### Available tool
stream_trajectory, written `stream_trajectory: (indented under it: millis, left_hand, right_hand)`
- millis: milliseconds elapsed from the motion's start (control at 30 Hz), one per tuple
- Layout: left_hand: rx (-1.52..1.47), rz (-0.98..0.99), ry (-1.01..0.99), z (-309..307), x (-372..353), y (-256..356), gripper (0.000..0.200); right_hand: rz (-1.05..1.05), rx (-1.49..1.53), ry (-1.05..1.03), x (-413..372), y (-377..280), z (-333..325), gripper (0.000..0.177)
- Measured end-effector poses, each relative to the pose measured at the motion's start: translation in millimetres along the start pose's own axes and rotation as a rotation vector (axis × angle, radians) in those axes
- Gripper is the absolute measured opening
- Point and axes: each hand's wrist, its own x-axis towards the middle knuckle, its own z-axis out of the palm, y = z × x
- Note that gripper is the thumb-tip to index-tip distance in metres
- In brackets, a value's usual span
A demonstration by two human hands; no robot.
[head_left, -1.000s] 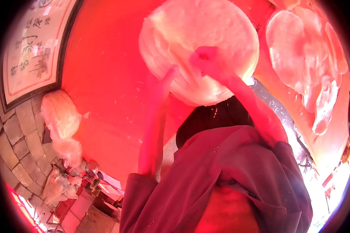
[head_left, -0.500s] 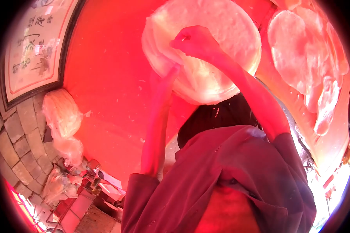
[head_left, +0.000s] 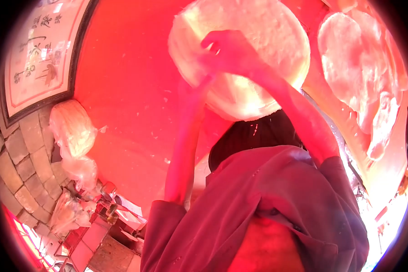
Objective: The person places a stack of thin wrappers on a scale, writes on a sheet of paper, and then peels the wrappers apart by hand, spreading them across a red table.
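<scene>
1. Round pale disc [head_left: 267,36]: middle of the scene, far side, on the red counter [head_left: 122,81]; far edge runs to the top of the view. Folded or layered look along its left part.
2. Right hand [head_left: 235,52]: over the disc's left half, fingers bent in toward the thumb, small gap showing; can't tell if it grips anything.
3. Left hand [head_left: 196,94]: at the disc's left near edge, blurred; can't tell if it grips.
4. Hands close together, fingertips near each other; contact unclear.
5. Dark thing [head_left: 254,136]: just near of the disc, mostly covered, identity unclear.
6. Shirt [head_left: 222,199]: dark, on the person, near side, sleeves short of the wrists.
7. Pale sheets [head_left: 349,63]: right of the disc, overlapping, irregular outlines.
8. Plastic bag [head_left: 71,127]: left, pale contents, by the counter's edge.
9. Framed calligraphy [head_left: 43,54]: far left.
10. Paving [head_left: 25,158]: left, below the frame; mixed clutter [head_left: 109,206] near left.
</scene>
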Motion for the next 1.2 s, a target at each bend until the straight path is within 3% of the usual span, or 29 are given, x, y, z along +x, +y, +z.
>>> stream_trajectory:
  millis: [67, 133, 233, 333, 467, 533, 633, 833, 867, 933, 1000, 1033, 1067, 1167, 1200]
  left_hand:
    - [-0.005, -0.097, 0.023, -6, 0, -4, 0.054]
    - [-0.010, -0.099, 0.038, -5, -1, -4, 0.056]
    - [-0.024, -0.110, 0.063, -4, -2, -5, 0.059]
    - [-0.041, -0.124, 0.059, -5, -2, -1, 0.065]
    - [-0.114, -0.157, 0.068, -6, -5, -1, 0.069]
    - [-0.108, -0.152, 0.063, -6, -3, -5, 0.069]
    - [-0.110, -0.145, 0.030, -10, -1, -4, 0.069]
    - [-0.117, -0.125, 0.007, -7, -4, -3, 0.070]
    - [-0.115, -0.117, 0.001, -7, -4, -3, 0.070]
    - [-0.108, -0.156, 0.042, 12, -9, 16, 0.063]
    - [-0.101, -0.198, 0.086, 12, -9, 16, 0.057]
    - [-0.042, -0.121, 0.027, 3, -4, 5, 0.057]
    - [0.017, -0.043, -0.032, -4, 0, -4, 0.058]
    - [0.018, -0.093, 0.017, -5, 1, -7, 0.059]
    - [0.017, -0.092, 0.018, -5, 1, -7, 0.059]
  right_hand:
    - [-0.023, 0.057, -0.005, -3, 13, -7, 0.039]
    - [0.042, 0.316, 0.113, -13, 15, -16, 0.035]
    - [0.090, 0.178, 0.099, -1, 34, -2, 0.033]
    - [0.179, 0.210, -0.045, -4, 33, -3, 0.034]
    - [0.356, 0.271, -0.043, -6, 37, -15, 0.036]
    - [0.359, 0.393, 0.128, -15, 31, -10, 0.034]
    - [0.430, 0.496, 0.174, -20, 16, -11, 0.033]
    - [0.393, 0.834, -0.064, -8, 47, -11, 0.031]
    - [0.391, 0.836, -0.063, -8, 51, -5, 0.031]
    - [0.174, 0.598, -0.062, -7, 48, 9, 0.028]
    - [0.147, 0.485, -0.079, -9, 34, 11, 0.026]
    - [0.119, 0.367, -0.094, -9, 26, 9, 0.024]
    - [0.118, 0.368, -0.095, -10, 20, 8, 0.024]
    - [0.189, 0.301, -0.068, -14, 16, 7, 0.022]
    - [0.185, 0.474, 0.027, -19, 24, 6, 0.021]
